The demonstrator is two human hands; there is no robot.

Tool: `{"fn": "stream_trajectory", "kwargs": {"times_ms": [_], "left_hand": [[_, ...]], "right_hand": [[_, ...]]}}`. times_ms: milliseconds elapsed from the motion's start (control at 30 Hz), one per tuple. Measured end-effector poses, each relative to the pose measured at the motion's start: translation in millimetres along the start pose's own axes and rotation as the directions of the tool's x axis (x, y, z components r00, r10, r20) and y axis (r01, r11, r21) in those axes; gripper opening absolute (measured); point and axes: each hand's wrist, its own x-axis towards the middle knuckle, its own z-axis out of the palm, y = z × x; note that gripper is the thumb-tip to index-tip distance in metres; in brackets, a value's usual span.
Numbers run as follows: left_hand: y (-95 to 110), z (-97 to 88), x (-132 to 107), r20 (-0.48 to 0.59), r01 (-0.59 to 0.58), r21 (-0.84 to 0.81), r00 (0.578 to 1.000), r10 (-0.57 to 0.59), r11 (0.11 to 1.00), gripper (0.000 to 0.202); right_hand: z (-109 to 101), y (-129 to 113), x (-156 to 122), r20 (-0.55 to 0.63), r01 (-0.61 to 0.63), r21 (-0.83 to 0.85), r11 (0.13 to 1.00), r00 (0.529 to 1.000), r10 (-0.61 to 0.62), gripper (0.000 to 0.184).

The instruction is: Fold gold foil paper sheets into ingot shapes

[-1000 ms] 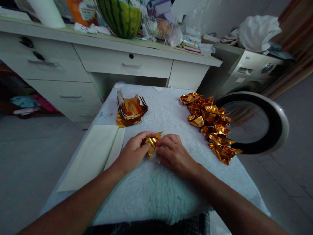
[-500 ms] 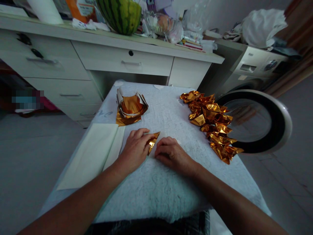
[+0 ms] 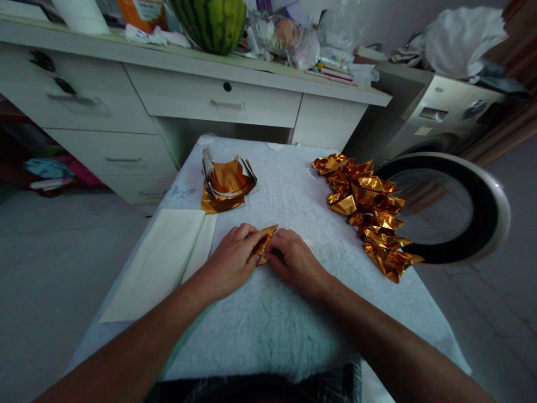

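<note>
A white drawer desk (image 3: 201, 101) and washing machine (image 3: 440, 123) on grey floor (image 3: 54, 252).

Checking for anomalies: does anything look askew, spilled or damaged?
Nothing spilled or damaged. Left hand and right hand pinch a foil piece. The foil sheet stack curls at its edges; the washer door hangs open.

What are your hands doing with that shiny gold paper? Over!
Left hand and right hand pinching small folded gold foil piece, low on white fuzzy cloth. Nothing blocking. Heap of folded gold foil pieces apart, right side.

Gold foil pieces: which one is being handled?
The small gold foil piece between left hand and right hand; the curled foil stack and folded pile lie untouched.
</note>
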Motion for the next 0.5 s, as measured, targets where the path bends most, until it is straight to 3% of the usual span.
{"fn": "stream_trajectory", "kwargs": {"times_ms": [167, 500], "left_hand": [[2.2, -0.3, -1.7, 0.011, 0.014, 0.015, 1.000, -0.015, 1.000, 0.048], [2.5, -0.9, -3.6, 0.010, 0.034, 0.032, 0.999, -0.034, 0.999, 0.033]], "right_hand": [[4.2, 1.2, -2.1, -0.011, -0.020, -0.015, 1.000, 1.000, 0.020, 0.008], [3.6, -2.9, 0.1, -0.015, -0.146, 0.020, 0.989, 0.989, 0.147, 0.015]]}}
